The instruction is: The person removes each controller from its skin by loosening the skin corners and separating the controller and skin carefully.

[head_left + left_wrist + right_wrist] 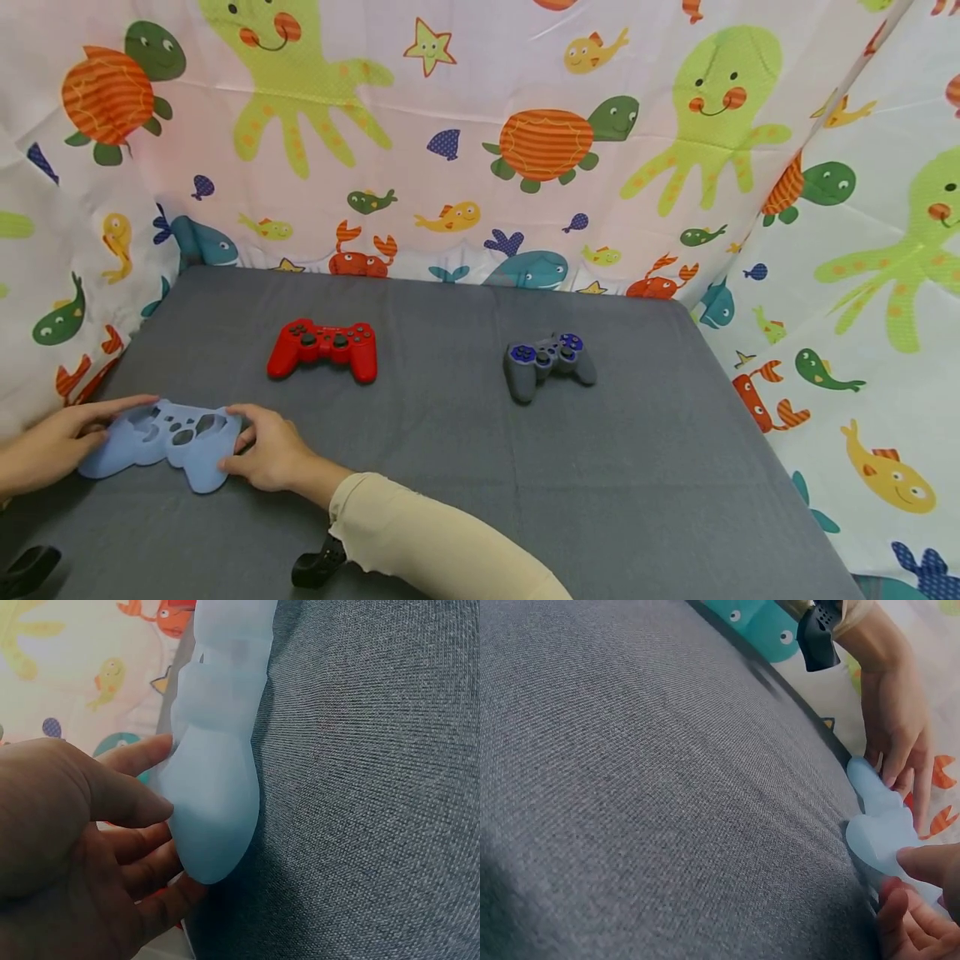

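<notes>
A light blue silicone game controller cover (142, 442), with holes where buttons and sticks would be, is at the table's left side. My left hand (56, 437) holds its left grip end; in the left wrist view the thumb (139, 799) touches one side and the other fingers lie along the far side. At the opposite end, my right hand (273, 450) pinches the right grip between thumb and fingers. Both hands and the cover (881, 840) also appear in the right wrist view. Whether the cover touches the table is hard to tell.
A red game controller (322, 348) lies beyond the hands on the grey table (450, 517). Farther right is a dark grey controller (551, 362) with blue buttons. A curtain (457, 100) printed with sea animals hangs along the back and sides.
</notes>
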`<state>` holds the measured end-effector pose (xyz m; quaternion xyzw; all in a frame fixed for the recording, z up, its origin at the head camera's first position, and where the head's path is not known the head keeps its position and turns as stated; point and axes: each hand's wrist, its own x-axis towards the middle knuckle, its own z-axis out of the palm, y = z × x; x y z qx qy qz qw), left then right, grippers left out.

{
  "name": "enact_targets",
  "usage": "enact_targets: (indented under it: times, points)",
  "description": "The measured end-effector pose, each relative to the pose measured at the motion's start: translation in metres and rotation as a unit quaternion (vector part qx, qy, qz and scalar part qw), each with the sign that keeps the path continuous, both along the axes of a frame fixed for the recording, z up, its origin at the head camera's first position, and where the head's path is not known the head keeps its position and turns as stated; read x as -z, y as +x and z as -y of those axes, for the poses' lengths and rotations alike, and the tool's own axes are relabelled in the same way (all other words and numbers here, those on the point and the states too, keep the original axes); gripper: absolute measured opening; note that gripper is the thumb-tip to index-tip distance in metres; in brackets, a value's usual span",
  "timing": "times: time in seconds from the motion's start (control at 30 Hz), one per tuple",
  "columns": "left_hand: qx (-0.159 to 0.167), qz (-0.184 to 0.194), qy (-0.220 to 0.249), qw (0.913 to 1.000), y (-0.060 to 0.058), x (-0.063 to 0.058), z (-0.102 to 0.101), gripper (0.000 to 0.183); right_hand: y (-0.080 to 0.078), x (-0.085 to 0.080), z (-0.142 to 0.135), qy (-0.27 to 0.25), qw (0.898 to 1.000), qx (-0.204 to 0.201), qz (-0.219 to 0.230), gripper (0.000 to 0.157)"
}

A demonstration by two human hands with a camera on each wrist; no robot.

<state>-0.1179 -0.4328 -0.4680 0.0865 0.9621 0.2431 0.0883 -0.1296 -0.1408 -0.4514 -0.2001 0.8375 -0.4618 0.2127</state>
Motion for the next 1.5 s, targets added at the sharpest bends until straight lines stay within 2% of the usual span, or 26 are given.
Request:
enact_targets:
  times: [0.13,0.37,0.47,0.6,0.83,0.9,1.17,1.37,1.5]
  points:
    - [-0.004,-0.021,0.014,0.9997,0.003,0.006,0.001,0.057,-0.002,0.001,-0.002,0.022,0.999,-0.023,-0.022,0.062]
    - [0.013,-0.051,0.027,0.9983,0.000,0.013,0.010,0.059,-0.008,0.002,-0.010,-0.026,0.996,-0.060,0.053,0.063]
    - [0.012,-0.062,0.037,0.9973,-0.002,0.015,0.011,0.051,-0.010,0.001,-0.013,-0.044,0.994,-0.066,0.080,0.062]
    - [-0.007,-0.048,0.038,0.9981,-0.004,0.012,0.010,0.043,-0.011,0.000,-0.015,-0.058,0.991,-0.070,0.101,0.059]
    - [-0.042,-0.020,0.033,0.9984,-0.001,-0.002,0.004,0.042,-0.013,-0.002,-0.027,-0.076,0.989,-0.073,0.107,0.054]
    - [-0.053,-0.032,0.035,0.9975,0.000,-0.004,0.002,0.040,-0.015,-0.003,-0.032,-0.080,0.989,-0.069,0.105,0.052]
    - [-0.062,-0.084,0.048,0.9934,0.004,-0.007,-0.005,0.035,-0.021,-0.006,-0.049,-0.090,0.990,-0.068,0.085,0.046]
    - [-0.069,-0.142,0.075,0.9846,0.004,-0.010,-0.011,0.034,-0.023,-0.011,-0.058,-0.114,0.987,-0.080,0.082,0.043]
    - [-0.058,-0.164,0.096,0.9801,0.000,-0.016,-0.018,0.033,-0.028,-0.016,-0.065,-0.122,0.986,-0.081,0.075,0.040]
